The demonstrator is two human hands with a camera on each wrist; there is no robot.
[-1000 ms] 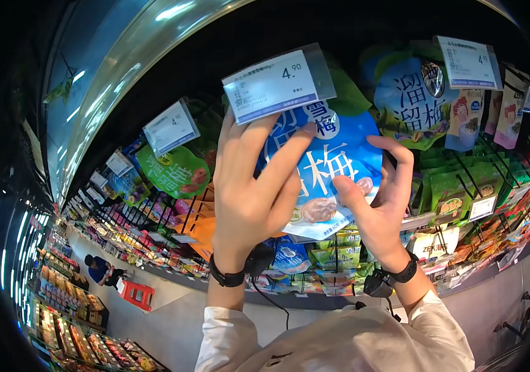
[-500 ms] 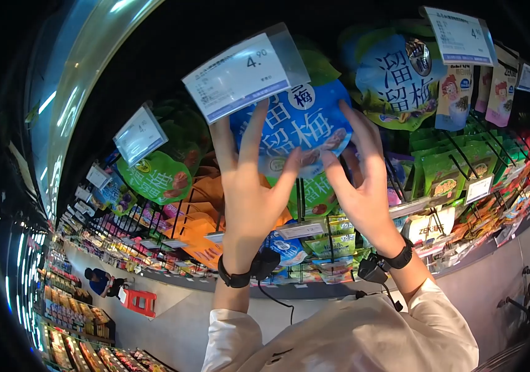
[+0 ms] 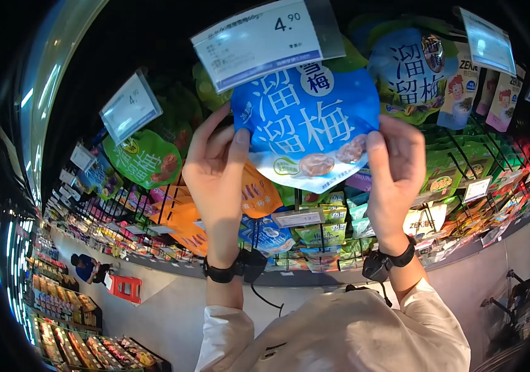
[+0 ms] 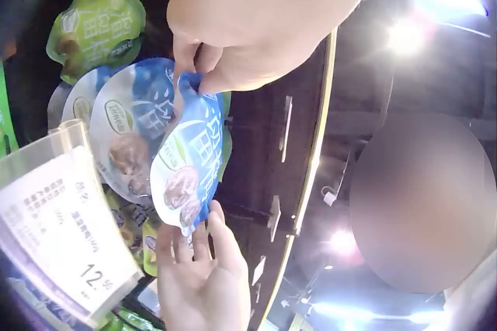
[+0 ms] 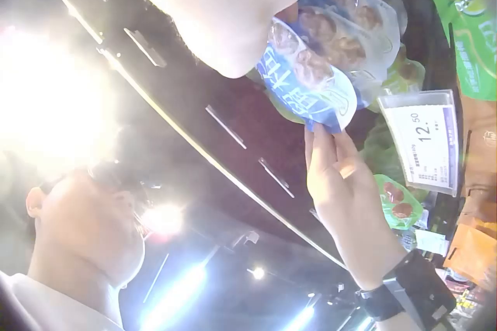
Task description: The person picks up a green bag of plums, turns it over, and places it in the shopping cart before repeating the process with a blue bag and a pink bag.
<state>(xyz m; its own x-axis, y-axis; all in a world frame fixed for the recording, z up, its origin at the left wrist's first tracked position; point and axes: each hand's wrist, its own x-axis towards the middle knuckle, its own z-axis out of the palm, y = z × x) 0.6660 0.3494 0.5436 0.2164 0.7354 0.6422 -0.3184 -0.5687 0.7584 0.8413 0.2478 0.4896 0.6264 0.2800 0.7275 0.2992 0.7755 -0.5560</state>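
A blue snack bag of dried plums, with a white lower edge, faces me in the head view. My left hand pinches its left edge between thumb and fingers. At the opposite edge, my right hand pinches it the same way. A price tag reading 4.90 covers the bag's top. In the left wrist view the bag is bowed, in front of similar blue bags. The right wrist view shows the bag between both hands.
Green plum bags hang to the left, another blue-green bag to the right. Below are orange bags and hooks with small packs. Price tags jut out from the rack. A seated person is by a red stool.
Both hands, earlier spread over the bag's front and sides, now pinch its left and right edges. The bag shows larger and lower, its lower part tipped toward me.
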